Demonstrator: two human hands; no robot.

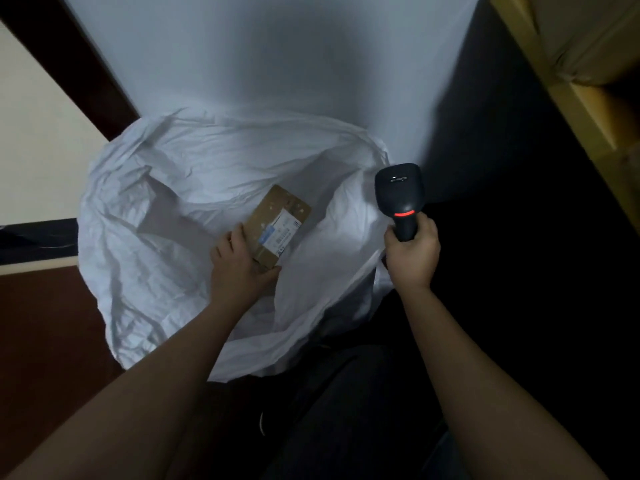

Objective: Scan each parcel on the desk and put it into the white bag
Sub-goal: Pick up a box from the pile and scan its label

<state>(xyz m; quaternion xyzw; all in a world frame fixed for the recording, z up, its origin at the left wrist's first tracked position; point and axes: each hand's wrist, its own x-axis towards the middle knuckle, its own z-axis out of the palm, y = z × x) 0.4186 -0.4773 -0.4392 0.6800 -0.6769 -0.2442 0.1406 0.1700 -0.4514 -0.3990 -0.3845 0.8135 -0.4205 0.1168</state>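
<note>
White bag (145,237), brown parcel (277,220) with white-and-blue label (278,233), black scanner (400,195) with red stripe.

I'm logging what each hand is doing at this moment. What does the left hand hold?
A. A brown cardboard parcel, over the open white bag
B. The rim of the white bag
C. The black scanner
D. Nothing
A: the left hand grips the near end of the cardboard parcel over the open white bag, while the scanner is in the right hand.

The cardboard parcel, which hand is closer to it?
Left. The left hand grips the cardboard parcel over the white bag; the right hand holds the scanner off to its right.
</note>
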